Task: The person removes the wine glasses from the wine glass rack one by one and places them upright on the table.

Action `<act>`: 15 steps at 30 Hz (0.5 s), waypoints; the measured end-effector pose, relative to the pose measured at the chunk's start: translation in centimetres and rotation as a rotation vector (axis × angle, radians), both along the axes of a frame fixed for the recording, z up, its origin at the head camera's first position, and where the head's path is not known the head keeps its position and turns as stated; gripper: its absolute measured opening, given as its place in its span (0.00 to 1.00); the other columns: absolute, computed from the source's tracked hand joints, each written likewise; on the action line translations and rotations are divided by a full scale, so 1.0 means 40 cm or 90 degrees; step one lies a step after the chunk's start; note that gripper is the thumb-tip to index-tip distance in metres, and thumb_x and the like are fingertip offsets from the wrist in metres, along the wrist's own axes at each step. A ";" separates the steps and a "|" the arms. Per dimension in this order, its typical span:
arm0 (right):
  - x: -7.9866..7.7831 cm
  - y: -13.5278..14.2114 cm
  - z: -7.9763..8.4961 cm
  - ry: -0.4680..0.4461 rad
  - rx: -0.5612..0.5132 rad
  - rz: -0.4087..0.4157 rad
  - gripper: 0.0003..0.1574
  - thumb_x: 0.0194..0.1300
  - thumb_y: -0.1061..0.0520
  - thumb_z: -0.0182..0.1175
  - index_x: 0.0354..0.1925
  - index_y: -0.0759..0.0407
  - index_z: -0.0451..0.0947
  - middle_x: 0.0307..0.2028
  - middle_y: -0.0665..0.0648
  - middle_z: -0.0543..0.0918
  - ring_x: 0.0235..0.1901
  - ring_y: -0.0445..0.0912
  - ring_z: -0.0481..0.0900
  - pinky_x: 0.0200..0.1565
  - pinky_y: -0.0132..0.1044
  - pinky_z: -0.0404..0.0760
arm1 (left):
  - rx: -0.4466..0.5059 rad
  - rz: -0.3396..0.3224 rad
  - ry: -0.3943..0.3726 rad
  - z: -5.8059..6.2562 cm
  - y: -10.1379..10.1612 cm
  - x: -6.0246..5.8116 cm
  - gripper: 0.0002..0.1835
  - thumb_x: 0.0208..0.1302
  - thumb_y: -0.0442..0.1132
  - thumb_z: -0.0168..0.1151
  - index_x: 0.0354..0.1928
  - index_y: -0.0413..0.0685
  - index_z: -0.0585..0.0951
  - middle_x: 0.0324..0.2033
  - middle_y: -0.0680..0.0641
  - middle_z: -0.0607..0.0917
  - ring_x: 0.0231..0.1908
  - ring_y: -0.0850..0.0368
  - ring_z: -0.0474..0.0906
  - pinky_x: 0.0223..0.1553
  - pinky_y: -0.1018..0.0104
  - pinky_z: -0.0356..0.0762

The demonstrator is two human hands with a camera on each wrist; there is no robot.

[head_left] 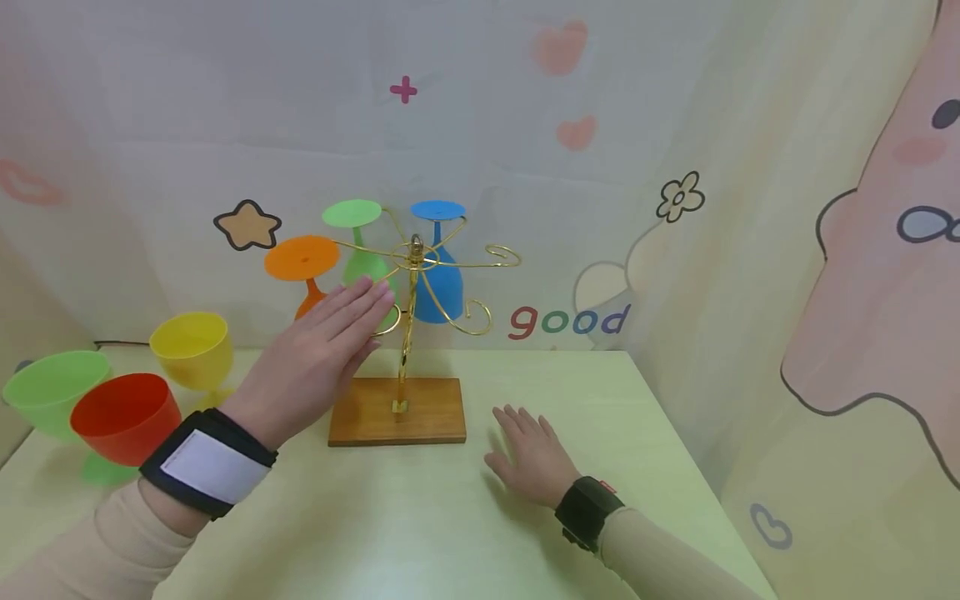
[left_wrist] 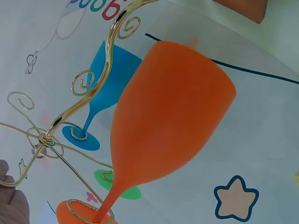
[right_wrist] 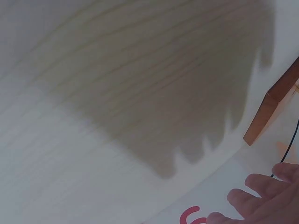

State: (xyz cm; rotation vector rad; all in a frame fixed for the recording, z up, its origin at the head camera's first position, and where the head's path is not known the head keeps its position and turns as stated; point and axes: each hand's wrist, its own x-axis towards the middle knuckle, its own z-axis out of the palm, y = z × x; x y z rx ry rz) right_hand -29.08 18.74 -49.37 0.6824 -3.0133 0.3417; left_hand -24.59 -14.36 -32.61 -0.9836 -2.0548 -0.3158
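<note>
A gold wire glass rack (head_left: pixel 406 354) stands on a wooden base (head_left: pixel 431 417). Three plastic goblets hang upside down from its arms: orange (left_wrist: pixel 168 112), green (head_left: pixel 352 213) and blue (head_left: pixel 442 292). My left hand (head_left: pixel 315 354) is raised in front of the rack's left side, fingers straight and together, holding nothing. Its fingertips overlap a front hook; whether they touch the wire I cannot tell. Part of the orange and green goblets is hidden behind that hand. To the right of the base, my right hand (head_left: pixel 534 458) hovers low over the table, fingers spread and holding nothing.
At the left of the table stand three upright goblets: green (head_left: pixel 56 387), red (head_left: pixel 127 421) and yellow (head_left: pixel 191 354). Two arms on the rack's right side carry no goblet. A printed cloth (head_left: pixel 480 100) hangs behind the table (head_left: pixel 360 525).
</note>
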 end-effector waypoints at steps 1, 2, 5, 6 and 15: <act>-0.001 0.000 -0.002 0.001 0.002 0.001 0.45 0.68 0.37 0.54 0.73 0.54 0.56 0.71 0.59 0.61 0.71 0.56 0.55 0.69 0.59 0.49 | -0.003 -0.004 0.002 0.002 -0.001 0.000 0.25 0.76 0.44 0.44 0.69 0.39 0.66 0.64 0.40 0.72 0.66 0.45 0.64 0.64 0.51 0.63; -0.001 -0.001 -0.004 0.001 0.000 0.003 0.44 0.68 0.37 0.54 0.73 0.54 0.56 0.71 0.59 0.62 0.71 0.56 0.55 0.69 0.59 0.49 | -0.007 -0.008 0.004 0.003 -0.001 0.000 0.25 0.75 0.41 0.49 0.69 0.39 0.67 0.64 0.40 0.73 0.66 0.45 0.65 0.64 0.50 0.64; -0.004 -0.003 -0.006 0.003 -0.001 0.005 0.45 0.68 0.36 0.54 0.73 0.54 0.56 0.71 0.59 0.62 0.71 0.56 0.55 0.69 0.59 0.49 | -0.014 -0.018 0.006 0.005 -0.001 0.002 0.30 0.64 0.30 0.62 0.69 0.41 0.68 0.63 0.41 0.74 0.66 0.46 0.65 0.63 0.51 0.65; -0.005 -0.003 -0.007 0.004 -0.001 0.004 0.44 0.68 0.36 0.54 0.73 0.54 0.56 0.71 0.59 0.62 0.71 0.56 0.55 0.69 0.59 0.49 | -0.012 -0.020 0.007 0.005 0.000 0.003 0.33 0.61 0.28 0.64 0.68 0.41 0.68 0.63 0.42 0.74 0.66 0.46 0.65 0.63 0.51 0.65; -0.057 0.063 0.078 0.057 -0.118 -0.023 0.40 0.71 0.47 0.54 0.73 0.61 0.55 0.70 0.63 0.62 0.70 0.58 0.56 0.69 0.57 0.51 | 0.080 -0.055 0.005 -0.016 0.020 -0.010 0.23 0.71 0.41 0.55 0.64 0.41 0.74 0.60 0.43 0.77 0.63 0.47 0.70 0.65 0.54 0.63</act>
